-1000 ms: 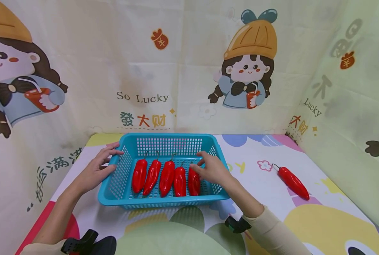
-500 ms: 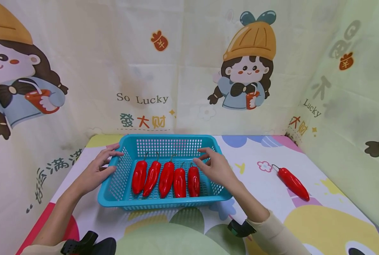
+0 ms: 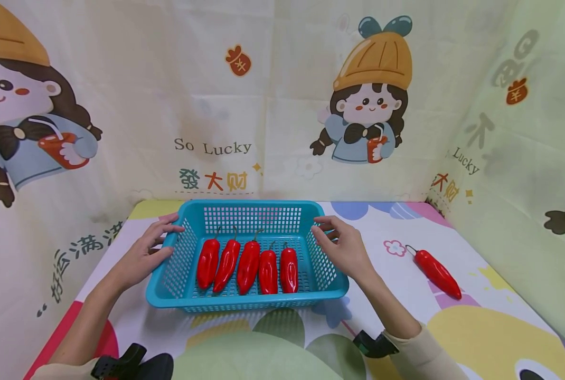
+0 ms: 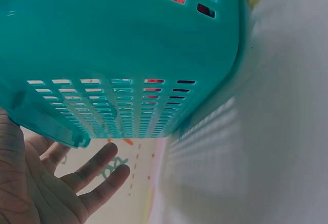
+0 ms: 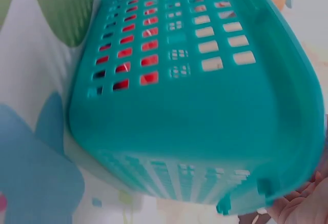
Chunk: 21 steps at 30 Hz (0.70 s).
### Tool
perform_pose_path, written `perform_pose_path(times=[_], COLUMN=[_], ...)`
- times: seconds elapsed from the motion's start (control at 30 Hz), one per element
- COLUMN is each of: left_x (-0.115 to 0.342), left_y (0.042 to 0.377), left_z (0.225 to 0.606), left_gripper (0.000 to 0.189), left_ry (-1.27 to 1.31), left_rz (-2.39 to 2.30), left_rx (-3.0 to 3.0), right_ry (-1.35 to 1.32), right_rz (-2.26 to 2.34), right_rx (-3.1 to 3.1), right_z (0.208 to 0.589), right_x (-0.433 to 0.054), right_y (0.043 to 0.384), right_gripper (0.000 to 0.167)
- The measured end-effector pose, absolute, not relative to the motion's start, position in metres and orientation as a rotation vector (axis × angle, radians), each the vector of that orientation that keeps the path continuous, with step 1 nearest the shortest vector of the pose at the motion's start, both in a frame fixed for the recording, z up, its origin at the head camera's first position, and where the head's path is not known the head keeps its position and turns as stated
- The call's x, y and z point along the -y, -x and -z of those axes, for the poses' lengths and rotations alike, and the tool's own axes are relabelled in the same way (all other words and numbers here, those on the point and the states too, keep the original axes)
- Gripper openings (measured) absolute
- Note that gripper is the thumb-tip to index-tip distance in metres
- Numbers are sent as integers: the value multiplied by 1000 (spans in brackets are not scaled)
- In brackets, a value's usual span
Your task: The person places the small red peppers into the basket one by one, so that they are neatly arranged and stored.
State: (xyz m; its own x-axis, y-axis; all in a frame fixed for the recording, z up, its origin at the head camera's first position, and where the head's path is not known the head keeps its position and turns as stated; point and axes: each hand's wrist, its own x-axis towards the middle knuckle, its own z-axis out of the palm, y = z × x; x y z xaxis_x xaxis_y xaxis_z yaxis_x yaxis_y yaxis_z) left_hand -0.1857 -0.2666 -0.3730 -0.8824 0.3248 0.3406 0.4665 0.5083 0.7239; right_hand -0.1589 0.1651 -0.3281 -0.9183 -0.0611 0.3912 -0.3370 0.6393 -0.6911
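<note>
A blue plastic basket (image 3: 244,303) with slotted walls stands on the table. Several glossy red chili peppers (image 3: 249,267) lie side by side in it, stems toward the back. At its left end my left hand (image 3: 143,254) rests on the rim; in the left wrist view two of its fingers reach out straight beneath the rim. My right hand (image 3: 345,247) hovers at the right rim, fingers loosely bent with nothing between them. The right wrist view shows mostly the basket's outer wall (image 5: 205,111), with only a bit of the hand at the lower right corner.
One more red chili pepper (image 3: 437,273) lies on the table to the right of the basket. A cartoon-printed cloth (image 3: 282,121) hangs behind the table and along its sides. The tabletop (image 3: 363,311) carries colorful printed shapes.
My right hand has moved away from the rightmost pepper in the basket, rightward to the basket's right rim. The left hand and the peppers have stayed in place.
</note>
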Motion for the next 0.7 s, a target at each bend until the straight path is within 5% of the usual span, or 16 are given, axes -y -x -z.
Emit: perform_pose_path(times=[0.7], left_x=[266], left_y=[186], left_z=[373], left_gripper=[56], left_ry=[669], left_rz=[1315], left_rx=[2591], right_ry=[-154], right_rz=[-1145], right_rx=[2500], right_z=[338], right_x=[-222], right_y=[157], right_gripper=[37])
